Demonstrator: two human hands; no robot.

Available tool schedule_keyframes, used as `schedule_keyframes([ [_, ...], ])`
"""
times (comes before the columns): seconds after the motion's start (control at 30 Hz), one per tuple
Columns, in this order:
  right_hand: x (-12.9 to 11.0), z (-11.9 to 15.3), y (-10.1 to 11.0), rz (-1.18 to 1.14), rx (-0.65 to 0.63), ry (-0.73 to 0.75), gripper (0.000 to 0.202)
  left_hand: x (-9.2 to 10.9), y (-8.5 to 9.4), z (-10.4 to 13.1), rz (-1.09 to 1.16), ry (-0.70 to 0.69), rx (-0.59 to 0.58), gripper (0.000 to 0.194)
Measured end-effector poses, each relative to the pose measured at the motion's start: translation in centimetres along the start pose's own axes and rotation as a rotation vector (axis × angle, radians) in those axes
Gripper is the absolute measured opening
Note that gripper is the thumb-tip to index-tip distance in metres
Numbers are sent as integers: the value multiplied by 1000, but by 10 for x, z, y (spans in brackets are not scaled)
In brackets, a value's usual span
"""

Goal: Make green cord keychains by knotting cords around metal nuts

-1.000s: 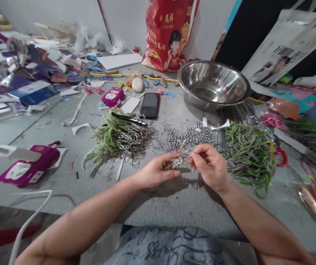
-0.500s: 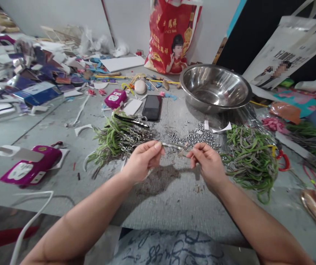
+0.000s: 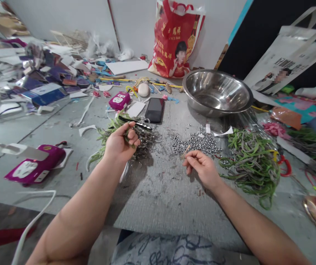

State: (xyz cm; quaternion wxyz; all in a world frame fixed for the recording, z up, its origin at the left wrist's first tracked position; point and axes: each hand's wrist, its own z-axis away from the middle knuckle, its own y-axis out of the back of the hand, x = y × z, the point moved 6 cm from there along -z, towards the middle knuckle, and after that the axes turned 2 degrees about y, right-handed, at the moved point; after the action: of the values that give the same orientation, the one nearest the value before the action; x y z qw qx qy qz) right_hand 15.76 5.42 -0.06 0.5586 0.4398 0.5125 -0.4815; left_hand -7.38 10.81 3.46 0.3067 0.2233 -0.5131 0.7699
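My left hand [image 3: 122, 141] is raised over a bundle of green and grey cords with metal rings [image 3: 144, 138], its fingers curled; whether a cord is between them is hard to tell. Pinched in my right hand [image 3: 200, 165] is a thin tan stick [image 3: 187, 149], beside scattered small metal beads [image 3: 199, 141]. To the right of that hand lies a loose heap of green and grey cords [image 3: 250, 165].
Behind the beads stands a steel bowl [image 3: 217, 92]. A black phone [image 3: 154, 109] lies left of it, near a small purple pack [image 3: 119, 101]. A larger purple pack [image 3: 33, 165] with a white cable is at left. Red-handled scissors [image 3: 286, 165] lie at right.
My left hand has moved left and up, away from my right hand, onto the left bundle. The pale strand stretched between both hands is no longer there. The view has shifted slightly.
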Motion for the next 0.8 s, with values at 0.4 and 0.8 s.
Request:
schedule_keyframes([
  [0.4,-55,-2,70,123,316,303,12,13,-8,23,-151,-539,-63,52],
  [0.8,-60,-4,151,1420,352,3,15,-40,-29,38,-674,-451,-202,44],
])
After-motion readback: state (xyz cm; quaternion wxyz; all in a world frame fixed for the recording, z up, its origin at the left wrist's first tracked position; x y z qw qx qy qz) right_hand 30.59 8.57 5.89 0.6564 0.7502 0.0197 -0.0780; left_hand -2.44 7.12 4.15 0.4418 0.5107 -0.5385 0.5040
